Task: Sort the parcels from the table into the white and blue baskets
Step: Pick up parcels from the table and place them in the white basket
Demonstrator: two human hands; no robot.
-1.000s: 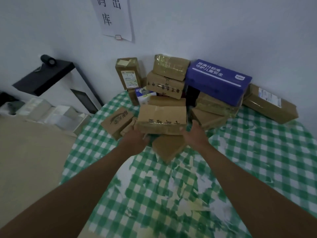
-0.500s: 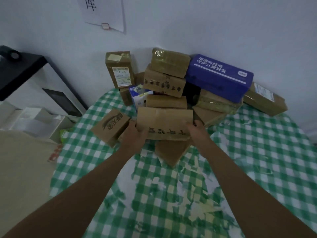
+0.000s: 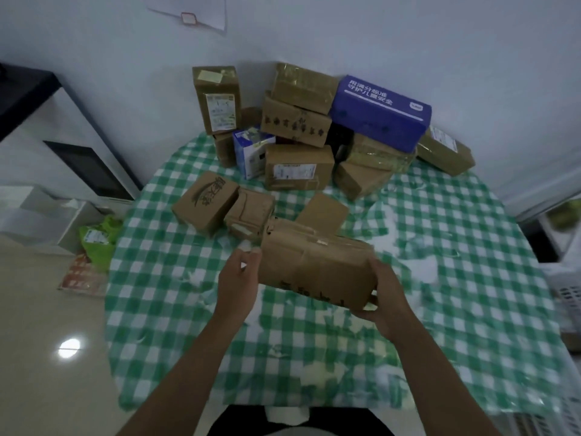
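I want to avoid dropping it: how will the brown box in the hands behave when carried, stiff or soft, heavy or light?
The box is probably stiff: its cardboard faces look flat. It seems light for its size, since the right hand grips one end while the left hand only touches the other. The taped top could be a little slippery.

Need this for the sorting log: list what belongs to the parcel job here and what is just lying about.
Job:
- brown parcel, held by right hand, left hand at its end
- parcel pile
- blue parcel
- white basket

Lying about:
- green bag on floor
- wall paper
- black shelf
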